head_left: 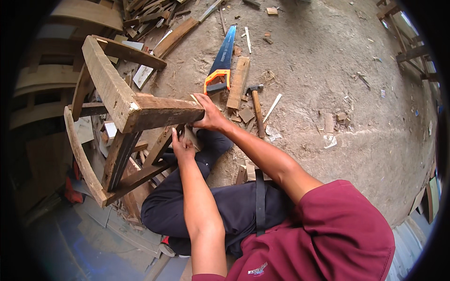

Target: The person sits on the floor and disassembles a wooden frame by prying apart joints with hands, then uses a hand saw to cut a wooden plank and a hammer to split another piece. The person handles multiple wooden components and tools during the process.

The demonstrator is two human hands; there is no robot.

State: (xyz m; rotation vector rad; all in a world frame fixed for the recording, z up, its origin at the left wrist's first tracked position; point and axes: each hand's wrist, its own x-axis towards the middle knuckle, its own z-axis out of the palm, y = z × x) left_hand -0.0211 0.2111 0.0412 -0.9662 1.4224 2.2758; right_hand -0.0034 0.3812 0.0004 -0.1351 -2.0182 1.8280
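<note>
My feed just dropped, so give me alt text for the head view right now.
A person seated on a dusty workshop floor grips the end of a wooden chair frame with the right hand, while the left hand touches a lower rail. Beyond lie a blue handsaw with an orange handle, a hammer and wood offcuts.

A blue-bladed handsaw (221,61) with an orange handle lies on the dusty floor (328,56), just beside a short wooden board (238,83). A hammer (256,104) rests near them. Scrap timber (154,18) piles up beyond.
</note>
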